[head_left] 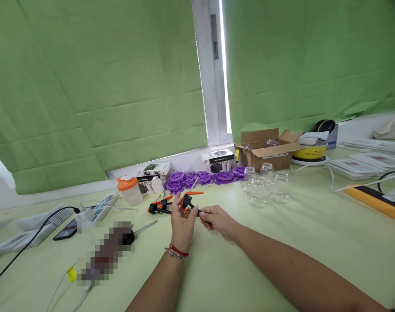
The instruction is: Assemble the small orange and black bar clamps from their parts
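A black-and-orange part (187,200) with a thin metal rod sticking up is held in my left hand (182,221), whose fingers and thumb close around it. My right hand (217,220) pinches the dark lower end of the same part, close to my left thumb. The fingers hide what exactly they grip there. Just left of my hands lie similar black-and-orange parts (160,208) on the pale table (249,268). Farther back is a row of purple plastic pieces (204,177).
Clear jars (259,190) and an open cardboard box (270,156) stand back right. A bottle with orange lid (130,190), printed boxes (152,184) and a power strip (105,206) are left. A corded tool (109,251), pixelated, lies front left. An orange-black bar (376,201) is far right.
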Tool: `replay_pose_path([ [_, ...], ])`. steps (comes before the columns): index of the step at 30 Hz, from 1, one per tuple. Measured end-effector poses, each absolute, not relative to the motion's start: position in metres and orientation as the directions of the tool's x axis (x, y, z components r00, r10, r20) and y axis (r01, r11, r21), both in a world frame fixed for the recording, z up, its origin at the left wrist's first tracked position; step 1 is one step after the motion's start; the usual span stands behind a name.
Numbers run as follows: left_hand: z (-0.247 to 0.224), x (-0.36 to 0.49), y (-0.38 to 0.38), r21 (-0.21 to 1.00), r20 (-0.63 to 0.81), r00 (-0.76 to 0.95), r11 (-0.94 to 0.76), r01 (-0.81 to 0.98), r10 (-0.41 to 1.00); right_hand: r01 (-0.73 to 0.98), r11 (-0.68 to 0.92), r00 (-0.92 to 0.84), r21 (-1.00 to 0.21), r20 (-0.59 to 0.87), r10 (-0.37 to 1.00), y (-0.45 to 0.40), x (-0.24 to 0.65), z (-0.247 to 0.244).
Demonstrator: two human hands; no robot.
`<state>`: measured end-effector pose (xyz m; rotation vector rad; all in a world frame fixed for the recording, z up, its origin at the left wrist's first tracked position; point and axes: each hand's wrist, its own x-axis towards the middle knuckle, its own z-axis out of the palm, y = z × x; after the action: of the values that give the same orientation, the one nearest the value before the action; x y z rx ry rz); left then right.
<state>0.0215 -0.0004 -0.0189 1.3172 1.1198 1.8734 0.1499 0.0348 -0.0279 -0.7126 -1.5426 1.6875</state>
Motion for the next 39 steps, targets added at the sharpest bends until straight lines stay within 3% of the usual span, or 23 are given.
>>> replay_pose_path([
  [8,-0.018,0.021,-0.003,0.804,0.585,-0.182,-0.534,0.262,0.791,-0.217,-0.017,-0.608,-0.976,0.121,0.785,0.036,0.154,-0.024],
  [18,-0.013,0.023,-0.01,0.713,0.652,-0.171,-0.52,0.47,0.739,-0.278,-0.086,-0.588,-0.957,0.098,0.802,0.039,0.151,-0.03],
  [29,-0.007,0.022,-0.011,0.665,0.731,-0.224,-0.598,0.448,0.644,-0.285,-0.056,-0.656,-0.957,0.152,0.739,0.036,0.147,-0.037],
  [39,-0.005,0.011,-0.009,0.676,0.719,-0.192,-0.607,0.417,0.668,-0.275,-0.109,-0.699,-0.955,0.121,0.705,0.031,0.147,-0.033],
])
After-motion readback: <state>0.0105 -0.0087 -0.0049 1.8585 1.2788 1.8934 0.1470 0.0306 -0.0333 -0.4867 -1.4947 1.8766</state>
